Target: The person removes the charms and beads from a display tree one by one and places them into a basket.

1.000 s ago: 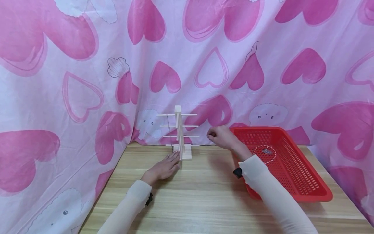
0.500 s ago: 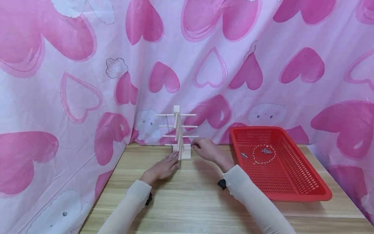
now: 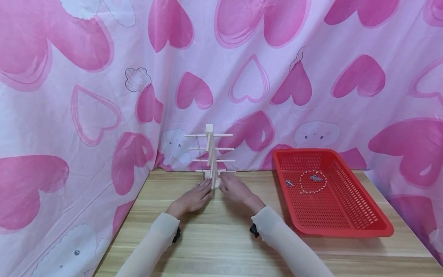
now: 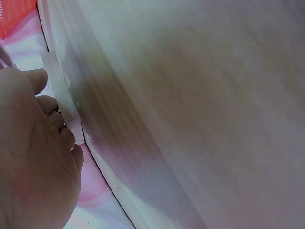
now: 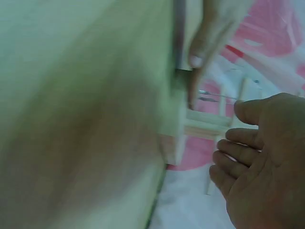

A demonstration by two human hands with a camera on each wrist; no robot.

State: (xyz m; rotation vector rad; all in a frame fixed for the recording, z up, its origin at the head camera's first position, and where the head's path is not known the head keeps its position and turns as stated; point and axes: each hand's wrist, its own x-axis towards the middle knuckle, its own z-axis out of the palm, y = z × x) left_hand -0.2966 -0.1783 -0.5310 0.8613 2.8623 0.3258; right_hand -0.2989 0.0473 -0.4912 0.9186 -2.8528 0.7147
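A pale wooden rack [image 3: 213, 157] with several thin crossbars stands near the back of the table. On its left side hangs a thin dark chain necklace [image 3: 199, 152], looped over the bars. My left hand [image 3: 194, 197] lies at the base on the left, straight fingers touching it. On the other side of the base is my right hand [image 3: 238, 191], its fingers close to or touching the wood. In the right wrist view those fingers [image 5: 233, 155] are gently bent with nothing seen in them. The left wrist view shows my left palm [image 4: 35, 148] beside the base.
A red perforated basket [image 3: 346, 233] stands on the right of the wooden table [image 3: 214, 246]. In it lie a beaded necklace [image 3: 301, 190] in a ring and small silvery pieces [image 3: 289, 183]. A pink heart-patterned curtain [image 3: 114, 50] hangs behind and at the left.
My right hand has moved left and down from beside the basket to the rack's base. Its curled fingers have loosened. The left hand has stayed on the base.
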